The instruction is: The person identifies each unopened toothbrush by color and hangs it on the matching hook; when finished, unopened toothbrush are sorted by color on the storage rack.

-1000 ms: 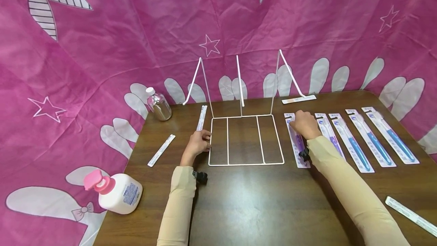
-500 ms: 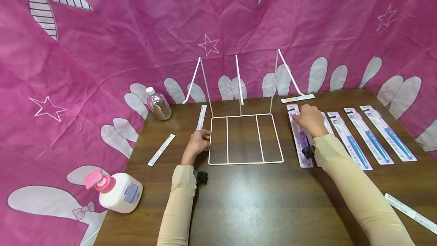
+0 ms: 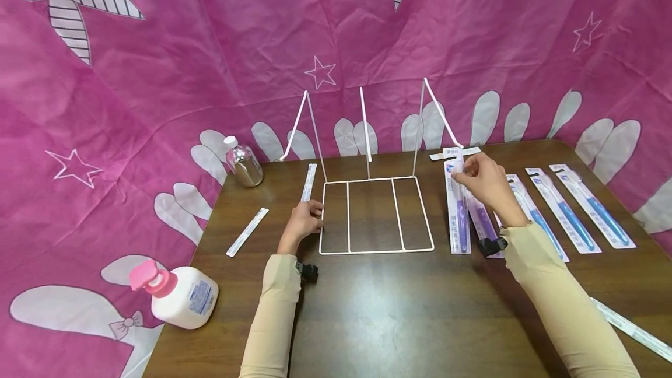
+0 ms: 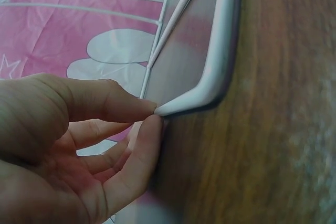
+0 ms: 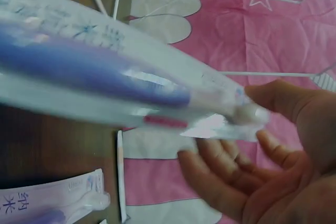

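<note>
My right hand (image 3: 487,184) pinches a packaged purple toothbrush (image 3: 460,223) by the edge near its brush-head end. The pack is raised off the table, its hang-hole end up beside the right front hook of a white wire rack (image 3: 378,252). In the right wrist view the toothbrush pack (image 5: 94,72) spans the picture, slightly blurred, with thumb and fingers at its head end. My left hand (image 3: 303,220) holds the left side bar of the rack's base. Up close in the left wrist view, the left hand (image 4: 105,140) has thumb and forefinger pinched on the rack's white rod (image 4: 184,100).
Another purple toothbrush pack (image 3: 482,220) lies partly behind my right wrist; several blue ones (image 3: 564,212) lie further right. A pink-topped pump bottle (image 3: 184,299), a clear bottle (image 3: 244,162) and thin white strips (image 3: 248,232) are on the left. A pink cloth (image 3: 210,45) hangs behind.
My right hand has lifted the purple toothbrush pack off the table, and the pack has tipped up towards the rack's right hook. My left hand keeps its place on the rack.
</note>
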Tool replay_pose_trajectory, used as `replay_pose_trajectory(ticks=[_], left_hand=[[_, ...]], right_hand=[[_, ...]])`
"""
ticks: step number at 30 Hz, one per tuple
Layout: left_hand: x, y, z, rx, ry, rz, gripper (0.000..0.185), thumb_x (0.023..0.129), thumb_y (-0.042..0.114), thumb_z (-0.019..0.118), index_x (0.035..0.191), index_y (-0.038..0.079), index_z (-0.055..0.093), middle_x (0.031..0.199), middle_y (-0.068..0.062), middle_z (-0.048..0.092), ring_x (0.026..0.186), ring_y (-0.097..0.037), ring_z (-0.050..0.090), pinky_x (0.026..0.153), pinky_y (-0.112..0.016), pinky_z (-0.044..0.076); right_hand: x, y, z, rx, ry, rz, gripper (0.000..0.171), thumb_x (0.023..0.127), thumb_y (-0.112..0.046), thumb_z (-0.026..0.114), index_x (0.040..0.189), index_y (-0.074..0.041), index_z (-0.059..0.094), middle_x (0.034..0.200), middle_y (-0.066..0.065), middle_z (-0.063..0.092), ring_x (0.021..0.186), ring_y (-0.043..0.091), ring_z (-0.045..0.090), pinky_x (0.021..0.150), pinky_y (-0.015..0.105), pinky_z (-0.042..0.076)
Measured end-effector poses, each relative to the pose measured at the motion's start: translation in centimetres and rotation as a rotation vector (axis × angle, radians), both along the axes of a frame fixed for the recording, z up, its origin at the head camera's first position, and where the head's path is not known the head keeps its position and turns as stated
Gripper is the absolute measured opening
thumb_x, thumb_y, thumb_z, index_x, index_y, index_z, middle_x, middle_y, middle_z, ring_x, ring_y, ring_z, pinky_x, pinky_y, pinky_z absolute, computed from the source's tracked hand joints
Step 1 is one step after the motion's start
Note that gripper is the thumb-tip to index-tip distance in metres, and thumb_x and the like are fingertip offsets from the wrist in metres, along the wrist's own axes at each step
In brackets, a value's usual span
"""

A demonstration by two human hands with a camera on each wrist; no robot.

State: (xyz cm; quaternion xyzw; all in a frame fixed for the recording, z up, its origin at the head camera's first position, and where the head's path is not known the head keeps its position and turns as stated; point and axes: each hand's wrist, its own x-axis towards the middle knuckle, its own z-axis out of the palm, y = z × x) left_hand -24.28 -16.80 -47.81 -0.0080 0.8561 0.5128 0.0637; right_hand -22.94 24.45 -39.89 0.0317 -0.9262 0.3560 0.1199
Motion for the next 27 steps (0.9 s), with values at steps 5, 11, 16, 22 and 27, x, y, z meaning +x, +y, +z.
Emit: replay_pose_trajectory(ticks=[5,11,16,22,27], left_hand=[[0.0,-0.2,-0.1,-0.001,-0.001,-0.001,0.044,0.071,-0.023,0.062,0.112,-0.011,0.065,0.093,-0.017,0.062,0.064,-0.018,0.058,0.054,-0.032,0.06],[0.0,-0.2,-0.2,0.001,0.005,-0.006,0.042,0.072,-0.022,0.062,0.112,-0.011,0.065,0.093,-0.016,0.061,0.064,-0.017,0.058,0.054,-0.031,0.059],[-0.1,0.0,-0.1,0.007,0.009,-0.006,0.042,0.072,-0.022,0.062,0.112,-0.011,0.066,0.091,-0.015,0.061,0.063,-0.017,0.057,0.054,-0.03,0.059],[-0.1,-0.1,-0.2,0.025,-0.005,-0.002,0.042,0.072,-0.023,0.062,0.112,-0.011,0.066,0.092,-0.016,0.061,0.065,-0.018,0.058,0.054,-0.032,0.06],[-0.1,-0.1,-0.3,0.036,-0.012,-0.015,0.041,0.073,-0.022,0.062,0.112,-0.01,0.066,0.091,-0.016,0.062,0.064,-0.018,0.058,0.055,-0.032,0.06]], right_hand=[[1.0,0.0,0.4,-0.09,0.086,0.113,0.037,0.09,-0.011,0.076,0.114,0.003,0.051,0.083,0.018,0.064,0.064,0.014,0.059,0.053,0.027,0.05],[2.3,0.3,1.0,-0.21,0.135,0.192,0.036,0.09,-0.003,0.075,0.118,0.002,0.053,0.087,0.017,0.064,0.067,0.007,0.061,0.053,0.021,0.056],[3.9,0.6,1.9,-0.275,0.191,0.197,0.039,0.088,0.001,0.075,0.122,0.0,0.056,0.092,0.008,0.067,0.068,0.009,0.063,0.055,0.021,0.056],[5.8,0.8,2.9,-0.369,0.228,0.184,0.043,0.086,0.006,0.074,0.125,0.001,0.058,0.091,-0.012,0.067,0.069,0.007,0.064,0.056,0.017,0.053],[7.5,0.9,3.8,-0.348,0.276,0.157,0.043,0.084,0.009,0.076,0.124,0.0,0.062,0.096,-0.013,0.066,0.075,0.002,0.065,0.06,0.013,0.053]])
